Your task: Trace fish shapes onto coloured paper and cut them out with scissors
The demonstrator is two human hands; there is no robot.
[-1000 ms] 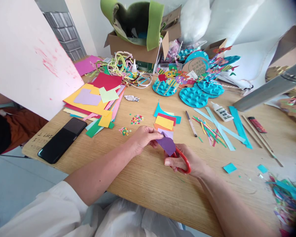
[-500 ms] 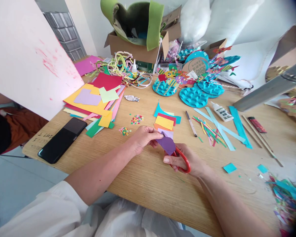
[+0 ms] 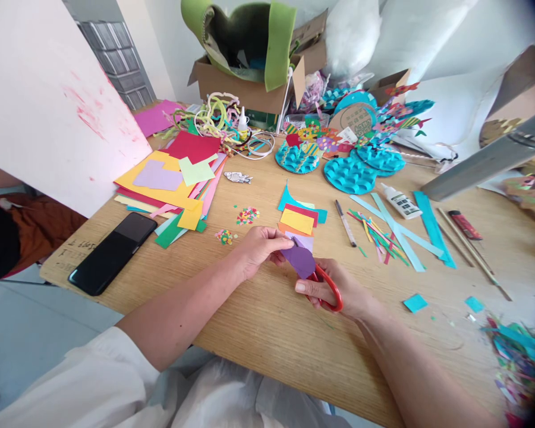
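Note:
Between thumb and fingers, my left hand pinches the left end of a small piece of purple paper. My right hand is closed around the red handles of a pair of scissors. The scissor blades lie mostly behind the purple paper, with a dark tip showing near my left fingers. Just beyond my hands, a yellow paper piece overlaps red, orange and lilac pieces. Two little heaps of paper confetti are on the table, left of these pieces.
A black phone and a stack of coloured paper lie to the left. Rightward are a pen, thin paper strips, a glue bottle and a heap of scraps. Blue egg-carton pieces stand behind.
The purple paper and the scissors have shifted very slightly to the left, along with my right hand. My left hand keeps its pinch, and everything else stays in place.

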